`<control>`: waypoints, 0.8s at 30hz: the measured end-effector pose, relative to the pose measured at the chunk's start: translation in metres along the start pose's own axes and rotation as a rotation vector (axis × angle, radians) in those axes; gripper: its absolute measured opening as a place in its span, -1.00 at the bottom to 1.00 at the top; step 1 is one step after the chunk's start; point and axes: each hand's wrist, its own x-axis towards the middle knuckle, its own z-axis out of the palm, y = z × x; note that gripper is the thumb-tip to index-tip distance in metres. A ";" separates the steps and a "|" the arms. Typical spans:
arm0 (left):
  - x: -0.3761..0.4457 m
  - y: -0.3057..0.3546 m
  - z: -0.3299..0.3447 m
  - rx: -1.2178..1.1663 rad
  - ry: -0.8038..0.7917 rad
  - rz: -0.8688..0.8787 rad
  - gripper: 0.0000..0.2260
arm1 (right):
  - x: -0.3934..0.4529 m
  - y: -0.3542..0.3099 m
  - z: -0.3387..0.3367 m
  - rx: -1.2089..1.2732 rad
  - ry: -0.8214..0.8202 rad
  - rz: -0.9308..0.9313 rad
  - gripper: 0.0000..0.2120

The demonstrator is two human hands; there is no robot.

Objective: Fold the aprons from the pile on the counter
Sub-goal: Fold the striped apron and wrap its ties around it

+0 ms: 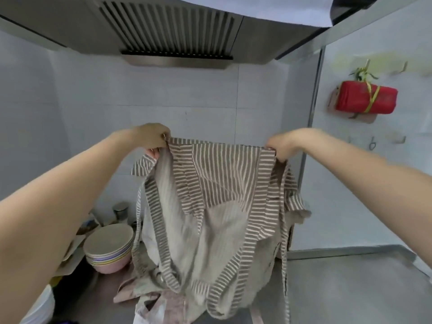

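A steel desk [339, 284] carries a crumpled pile of aprons [149, 298] below a striped apron [210, 195] that hangs in the air, its straps trailing down to the pile. Left of the pile sits a stack of bowls [108, 249]. The left hand [152, 139] and right hand [284, 146] each pinch a top corner, the cloth stretched between both grips and hanging below them.

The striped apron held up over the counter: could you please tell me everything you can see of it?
The striped apron is soft cloth in brown and white stripes with plain grey-beige panels. It hangs unfolded, its top edge stretched between the left hand and the right hand, each pinching a corner. Striped straps dangle in loops, and its lower end reaches the apron pile on the steel counter.
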 end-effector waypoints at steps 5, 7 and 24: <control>-0.001 -0.016 -0.009 0.229 0.284 -0.088 -0.85 | 0.000 -0.007 0.010 0.400 0.351 -0.040 -0.77; 0.000 -0.026 -0.010 0.288 0.364 -0.161 -0.76 | -0.005 -0.017 0.020 0.926 0.282 -0.156 -0.84; -0.004 -0.056 0.014 0.388 0.111 0.007 -0.61 | 0.013 -0.010 0.001 0.409 0.780 -0.001 -0.78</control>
